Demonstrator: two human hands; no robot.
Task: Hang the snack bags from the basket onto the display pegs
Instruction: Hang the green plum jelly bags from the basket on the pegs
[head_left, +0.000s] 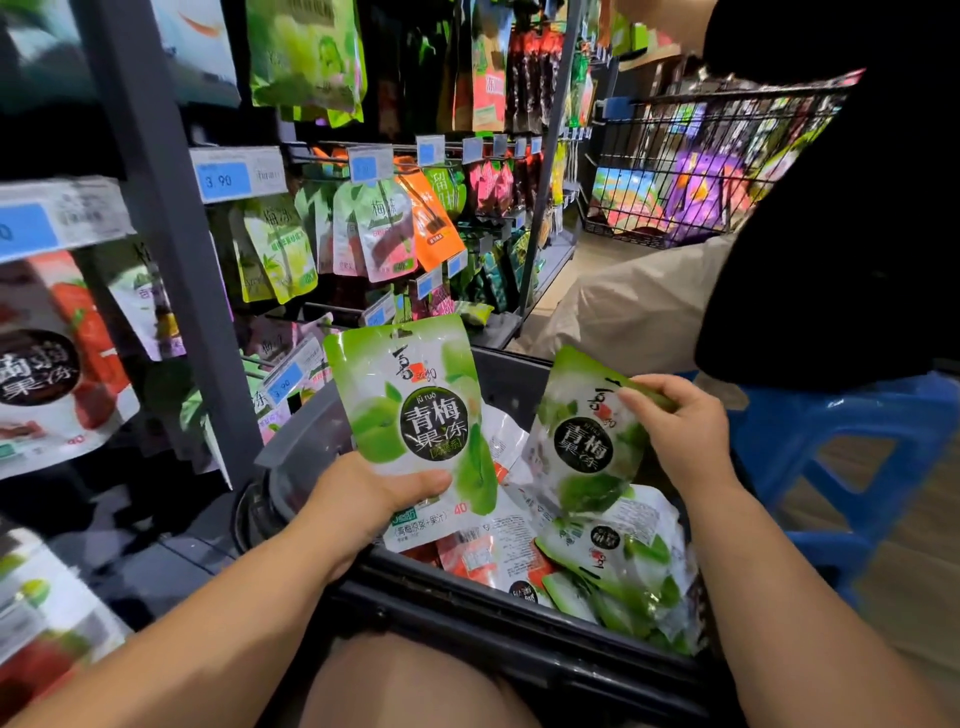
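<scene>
My left hand (374, 496) grips the lower part of a green plum-jelly snack bag (413, 410) and holds it upright above the dark basket (467, 618). My right hand (675, 431) pinches the top edge of a second green snack bag (582, 441), which hangs tilted over the basket. More green and red snack bags (618, 571) lie piled inside the basket. The display pegs (332, 161) on the left rack carry hanging bags behind blue price tags.
A dark upright post (171, 260) of the rack stands close on the left. A wire shopping cart (696, 161) full of goods is at the back right. Another person in black (831, 208) sits on a blue plastic stool (821, 457) at right.
</scene>
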